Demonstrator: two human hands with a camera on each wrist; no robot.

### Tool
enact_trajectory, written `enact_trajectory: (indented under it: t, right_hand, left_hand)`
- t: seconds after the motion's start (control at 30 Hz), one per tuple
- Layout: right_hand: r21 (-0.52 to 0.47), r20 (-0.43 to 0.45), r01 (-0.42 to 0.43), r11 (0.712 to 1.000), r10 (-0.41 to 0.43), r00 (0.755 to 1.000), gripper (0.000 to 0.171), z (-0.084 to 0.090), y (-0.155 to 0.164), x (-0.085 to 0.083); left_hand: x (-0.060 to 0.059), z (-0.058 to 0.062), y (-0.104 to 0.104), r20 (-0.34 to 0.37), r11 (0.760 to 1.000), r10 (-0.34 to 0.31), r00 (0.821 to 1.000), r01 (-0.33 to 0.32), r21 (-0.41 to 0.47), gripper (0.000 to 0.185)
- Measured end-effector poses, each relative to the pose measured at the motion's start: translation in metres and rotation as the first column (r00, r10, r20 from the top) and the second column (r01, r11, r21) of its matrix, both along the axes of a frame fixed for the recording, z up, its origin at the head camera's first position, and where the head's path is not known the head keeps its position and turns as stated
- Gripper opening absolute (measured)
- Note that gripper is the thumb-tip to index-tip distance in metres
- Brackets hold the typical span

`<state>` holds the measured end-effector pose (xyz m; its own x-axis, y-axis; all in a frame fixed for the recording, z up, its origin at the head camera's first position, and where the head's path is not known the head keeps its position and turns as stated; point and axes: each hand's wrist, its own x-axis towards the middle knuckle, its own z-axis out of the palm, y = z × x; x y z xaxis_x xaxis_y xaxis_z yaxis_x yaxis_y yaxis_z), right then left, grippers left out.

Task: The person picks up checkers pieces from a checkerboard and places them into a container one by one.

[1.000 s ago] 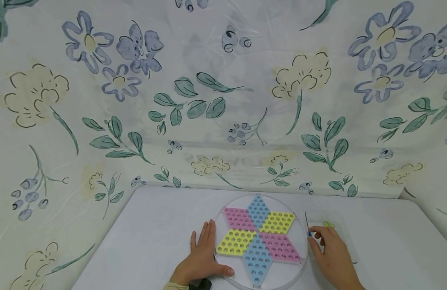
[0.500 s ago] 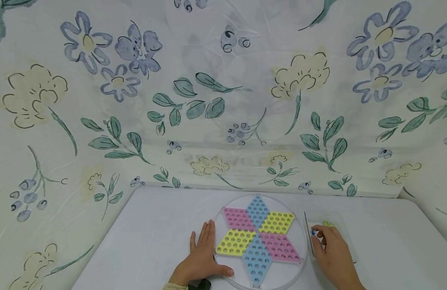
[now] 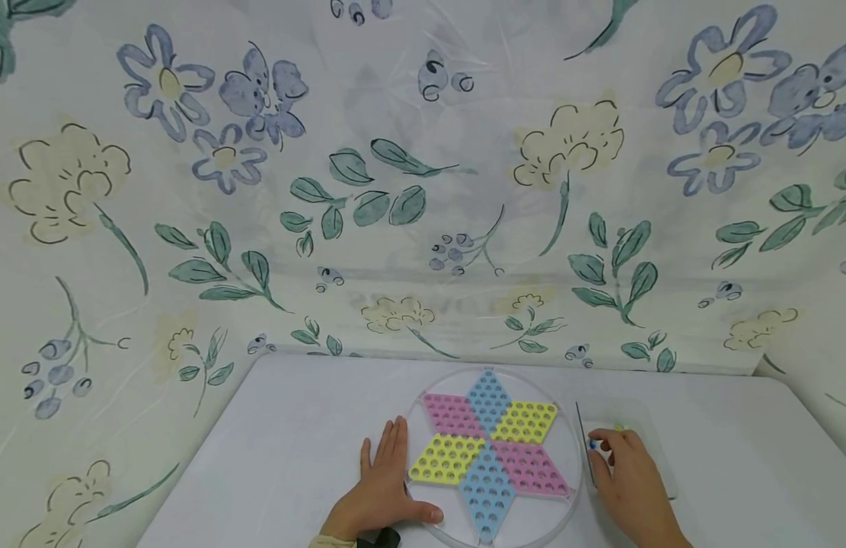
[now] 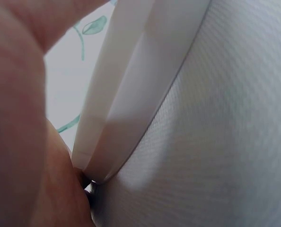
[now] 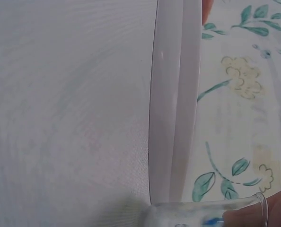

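A round clear board [image 3: 429,396] holds a star of pink, yellow and blue diamond panels full of holes [image 3: 490,449]. My left hand [image 3: 384,476] lies flat on the white table beside the board's left edge, thumb against the rim [image 4: 131,94]. My right hand [image 3: 598,445] is at the board's right side, over a clear tray [image 3: 652,445]. Its thumb and forefinger pinch a small blue bead [image 3: 592,443], which also shows inside the clear tray wall [image 5: 211,210] in the right wrist view. Fingers hide most of the yellow-green beads [image 3: 618,427].
The white table [image 3: 292,434] stands against a flowered cloth backdrop [image 3: 395,190] that wraps round both sides. The tray's dark left edge [image 3: 581,426] runs close to the board's rim. The table's far edge lies just behind the board.
My right hand has shifted slightly right and back over the tray, now covering most of the yellow-green beads. The left hand and the board have not moved.
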<state>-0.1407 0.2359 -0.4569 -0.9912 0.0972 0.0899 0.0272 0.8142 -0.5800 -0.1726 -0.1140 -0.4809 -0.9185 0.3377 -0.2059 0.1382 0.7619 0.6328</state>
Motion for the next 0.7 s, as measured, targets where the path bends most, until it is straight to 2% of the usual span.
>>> enact_trajectory:
  t: [0.4,0.6,0.7]
  right_hand:
    - [0.000,-0.038,-0.006,1.000,0.006,0.999,0.026,-0.0013,0.0000,0.0002]
    - [0.010,-0.117,-0.001,1.000,0.002,0.993,0.023,-0.0035,-0.0001,0.0032]
    - [0.003,-0.117,-0.008,1.000,0.008,0.993,0.024,-0.0034,0.0003,0.0028]
  left_hand:
    - [0.0015,0.0012,-0.0006,-0.010,1.000,-0.006,1.000,0.006,0.001,0.146]
    - [0.0002,-0.0003,-0.0013,-0.002,1.000,-0.006,1.000,0.006,0.005,0.147]
    - [0.0012,0.0010,-0.0012,0.000,1.000,-0.006,1.000,0.006,0.009,0.146]
